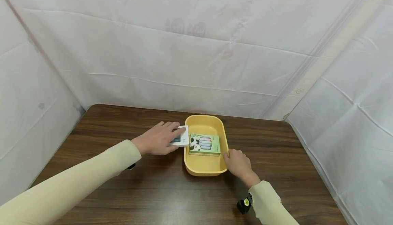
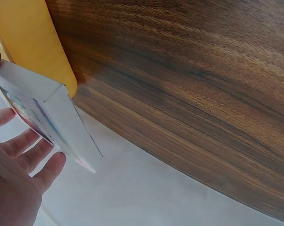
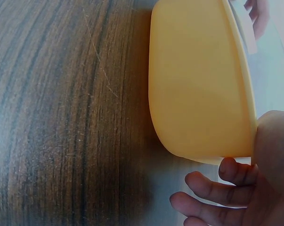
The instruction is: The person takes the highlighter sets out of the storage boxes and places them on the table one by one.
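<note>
My left hand (image 1: 160,138) grips a flat white box (image 1: 184,138) with pictures printed on its face, thumb and fingers at its edges. The box is at the left rim of a yellow plastic tub (image 1: 202,167), and in the left wrist view the box (image 2: 71,125) is tilted beside the tub's wall (image 2: 36,44). Inside the tub lies a green box (image 1: 205,144) printed with a panda and colored markers. My right hand (image 1: 240,166) holds the tub's right rim, its thumb over the edge and its fingers (image 3: 222,190) along the outer side.
The tub stands on a dark brown wooden table (image 1: 147,191) near its back edge. White cloth walls (image 1: 190,57) enclose the table behind and on both sides. A black device (image 1: 244,204) is strapped to my right wrist.
</note>
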Motion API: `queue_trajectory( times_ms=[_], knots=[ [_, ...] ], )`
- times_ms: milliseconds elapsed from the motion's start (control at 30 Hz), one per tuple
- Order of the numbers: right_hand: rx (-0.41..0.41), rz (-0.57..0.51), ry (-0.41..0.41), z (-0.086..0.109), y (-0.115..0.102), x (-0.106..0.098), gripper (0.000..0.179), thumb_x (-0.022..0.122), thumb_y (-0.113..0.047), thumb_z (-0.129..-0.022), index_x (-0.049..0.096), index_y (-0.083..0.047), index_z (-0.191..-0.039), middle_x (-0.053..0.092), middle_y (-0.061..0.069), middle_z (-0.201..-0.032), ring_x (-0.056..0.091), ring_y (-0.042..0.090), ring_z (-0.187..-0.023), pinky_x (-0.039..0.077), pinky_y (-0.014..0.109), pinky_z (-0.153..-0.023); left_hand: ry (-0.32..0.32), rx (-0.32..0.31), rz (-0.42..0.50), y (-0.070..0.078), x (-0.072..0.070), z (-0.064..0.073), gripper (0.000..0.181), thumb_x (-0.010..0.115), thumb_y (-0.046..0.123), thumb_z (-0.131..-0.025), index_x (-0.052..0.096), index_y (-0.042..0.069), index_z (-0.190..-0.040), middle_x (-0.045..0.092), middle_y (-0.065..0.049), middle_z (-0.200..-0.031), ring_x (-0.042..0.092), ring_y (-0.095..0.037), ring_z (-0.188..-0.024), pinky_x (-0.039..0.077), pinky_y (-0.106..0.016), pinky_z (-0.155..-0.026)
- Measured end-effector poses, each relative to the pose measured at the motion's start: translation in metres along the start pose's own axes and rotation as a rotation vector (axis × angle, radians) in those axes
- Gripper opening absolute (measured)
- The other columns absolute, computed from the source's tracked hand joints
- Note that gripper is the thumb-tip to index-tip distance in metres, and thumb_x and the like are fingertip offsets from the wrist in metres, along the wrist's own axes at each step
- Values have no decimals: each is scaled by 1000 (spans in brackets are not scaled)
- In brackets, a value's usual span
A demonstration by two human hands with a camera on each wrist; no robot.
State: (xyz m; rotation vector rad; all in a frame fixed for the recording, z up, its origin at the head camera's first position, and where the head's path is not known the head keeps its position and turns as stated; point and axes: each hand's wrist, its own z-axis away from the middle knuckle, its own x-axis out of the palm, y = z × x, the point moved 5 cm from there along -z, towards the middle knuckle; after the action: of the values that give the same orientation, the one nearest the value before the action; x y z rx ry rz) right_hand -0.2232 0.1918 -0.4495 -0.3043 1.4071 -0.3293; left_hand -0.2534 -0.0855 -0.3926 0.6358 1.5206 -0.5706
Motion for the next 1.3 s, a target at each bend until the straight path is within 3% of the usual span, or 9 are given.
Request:
queue_trajectory(
  times_ms=[900, 1300],
  knots=[
    [8, 0, -5, 1, 2, -1, 37, 47, -31, -99, 53, -13, -67, 50, 3, -58, 47, 16, -47, 34, 27, -44, -60, -63, 28, -9, 9, 11, 67, 55, 42, -94, 33, 15, -151, 39, -14, -150, 46, -28, -132, 41, -51, -104],
    [0, 2, 11, 1, 4, 0, 38, 47, -31, -99, 53, -13, -67, 50, 3, -58, 47, 16, -47, 34, 28, -44, -97, -51, 29, -10, 23, 10, 65, 57, 39, -93, 36, 14, -150, 40, -15, -149, 46, -31, -133, 39, -54, -105]
  ],
)
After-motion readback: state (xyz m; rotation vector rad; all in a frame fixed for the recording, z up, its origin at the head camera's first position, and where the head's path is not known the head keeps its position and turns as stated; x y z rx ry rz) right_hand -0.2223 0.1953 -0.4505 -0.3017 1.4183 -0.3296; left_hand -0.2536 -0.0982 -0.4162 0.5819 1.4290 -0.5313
